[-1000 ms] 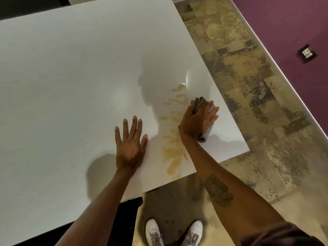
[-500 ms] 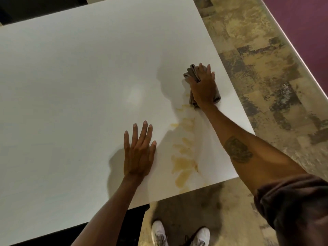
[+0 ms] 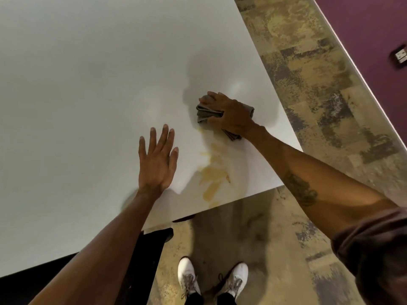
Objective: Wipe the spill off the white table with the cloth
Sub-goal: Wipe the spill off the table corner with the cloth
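From the head view, the right hand (image 3: 231,116) presses a bunched grey cloth (image 3: 204,113) flat at centre frame, just above the yellowish spill (image 3: 212,175) near the white table (image 3: 88,84) edge. The left hand (image 3: 157,159) rests empty, fingers spread. Best drag the cloth down through the puddle, firmly. Mottled floor (image 3: 308,84) at right, purple wall (image 3: 374,29) upper right.

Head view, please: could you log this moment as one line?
right hand: pressing grey cloth on white table | left hand: flat, empty | yellow spill: partly remaining, near edge
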Tool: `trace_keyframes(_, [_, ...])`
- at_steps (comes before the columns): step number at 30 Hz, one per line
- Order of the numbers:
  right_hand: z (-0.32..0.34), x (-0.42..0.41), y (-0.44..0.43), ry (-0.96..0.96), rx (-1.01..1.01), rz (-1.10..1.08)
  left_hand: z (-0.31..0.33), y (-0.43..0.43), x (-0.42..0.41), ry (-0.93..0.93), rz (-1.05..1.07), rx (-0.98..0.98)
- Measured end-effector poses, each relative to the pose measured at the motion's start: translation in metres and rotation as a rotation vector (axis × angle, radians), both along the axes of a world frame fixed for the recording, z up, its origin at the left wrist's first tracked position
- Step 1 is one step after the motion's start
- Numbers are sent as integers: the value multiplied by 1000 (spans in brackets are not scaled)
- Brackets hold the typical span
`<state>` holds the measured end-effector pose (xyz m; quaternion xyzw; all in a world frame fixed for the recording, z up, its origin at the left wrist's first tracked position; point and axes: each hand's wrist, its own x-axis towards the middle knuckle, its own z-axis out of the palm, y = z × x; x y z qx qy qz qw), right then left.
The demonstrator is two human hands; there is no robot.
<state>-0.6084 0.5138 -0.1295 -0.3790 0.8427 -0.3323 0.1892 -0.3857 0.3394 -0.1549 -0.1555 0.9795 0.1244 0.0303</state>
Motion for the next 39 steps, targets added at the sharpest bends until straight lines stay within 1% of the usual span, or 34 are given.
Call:
trace_keyframes(6, [1,61,36,24,-21,40,-2,2,2,20,11,26])
trace_keyframes(10, [1,104,60,1,-35,4,-3,4,5,28,16,76])
trace_keyframes(12, [0,124,67,2,-47,-47,-4,1,9,16,-23,107])
trace_keyframes(17, [-5,172,60,129,-73,-328,-3,-11,33,11,-174,114])
trace_keyframes(19, [-6,191,50,156,-92,-488,-3,-10,40,29,-153,110])
trace_keyframes(21, [-9,213,34,250,-66,-670,-2,-8,40,41,-94,88])
trace_keyframes(22, [-10,224,23,262,-41,-771,-1,-6,40,39,-62,66])
trace_keyframes(24, [-11,240,-3,187,21,-965,0,-6,38,26,-8,29])
trace_keyframes(27, [-7,234,-39,116,55,-1193,-1,-7,35,13,-8,24])
trace_keyframes(30, [-1,213,-64,74,61,-1336,-2,-8,35,9,-19,21])
trace_keyframes(33, [-1,189,-81,74,61,-1375,-4,-10,35,1,-21,7])
trace_keyframes(36, [-1,157,-95,73,49,-1371,-7,-11,34,-4,-23,7])
trace_keyframes(39, [-2,126,-105,72,42,-1349,-8,-14,34,28,-45,1])
